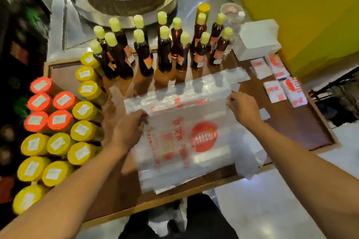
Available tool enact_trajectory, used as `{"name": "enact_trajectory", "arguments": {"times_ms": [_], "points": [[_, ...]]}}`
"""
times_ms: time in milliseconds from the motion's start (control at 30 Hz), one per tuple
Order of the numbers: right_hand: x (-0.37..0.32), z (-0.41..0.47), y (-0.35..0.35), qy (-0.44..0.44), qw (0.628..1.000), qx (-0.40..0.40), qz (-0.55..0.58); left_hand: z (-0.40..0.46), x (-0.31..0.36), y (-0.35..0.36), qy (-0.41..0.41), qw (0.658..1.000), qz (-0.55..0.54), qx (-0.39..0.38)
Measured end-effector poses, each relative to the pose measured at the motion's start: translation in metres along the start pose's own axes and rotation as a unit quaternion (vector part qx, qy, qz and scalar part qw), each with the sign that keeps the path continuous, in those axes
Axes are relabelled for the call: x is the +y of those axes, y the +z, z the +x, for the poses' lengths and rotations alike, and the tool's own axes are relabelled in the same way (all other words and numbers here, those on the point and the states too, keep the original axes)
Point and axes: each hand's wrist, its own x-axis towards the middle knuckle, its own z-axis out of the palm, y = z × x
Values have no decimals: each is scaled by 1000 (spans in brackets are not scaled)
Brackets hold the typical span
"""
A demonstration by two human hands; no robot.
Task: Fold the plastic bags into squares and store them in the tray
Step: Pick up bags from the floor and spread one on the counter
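Both your hands hold the clear plastic bag [186, 137] flat on the wooden tray [303, 128].

Nearest you, the bag's blurred lower edge hangs over the tray's front rim. Your left hand [128, 132] grips the bag's left edge, fingers curled round it; your right hand [242, 109] pinches the upper right edge, so the red-printed sheet lies spread between the two grips and mostly below them. Above your hands a further layer of the bag reaches toward the dark bottles [165, 50] with pale yellow caps. Yellow and orange lidded jars [58, 122] crowd the tray's left side. Far right, four folded bag squares [277, 81] lie on the tray, just before a white box [256, 39].
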Motion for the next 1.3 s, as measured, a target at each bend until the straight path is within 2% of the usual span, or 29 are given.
{"name": "enact_trajectory", "arguments": {"times_ms": [200,267,400,567,700,800,900,1000,1100,1300], "points": [[46,62,49,-7,1000,-25,5,53,10,49,-67,989,111,74],[50,85,61,-22,999,-23,6,69,3,60,-96,983,142,73],[47,140,93,-71,995,-9,-63,96,-20,81,-136,968,201,68],[53,179,144,-170,979,35,-106,115,-53,102,-139,946,292,32],[51,187,158,-155,979,43,-123,115,-57,112,-107,942,313,57],[42,185,154,-164,977,39,-128,111,-45,111,-116,947,289,71],[29,168,142,-185,976,28,-108,93,-27,102,-171,943,281,47],[2,142,122,-173,982,-28,-69,57,-2,93,-192,936,296,1],[-32,116,103,-167,980,-100,-44,15,22,80,-227,936,269,-11],[-105,46,97,-293,946,-138,-10,-72,52,41,-309,918,248,34]]}}
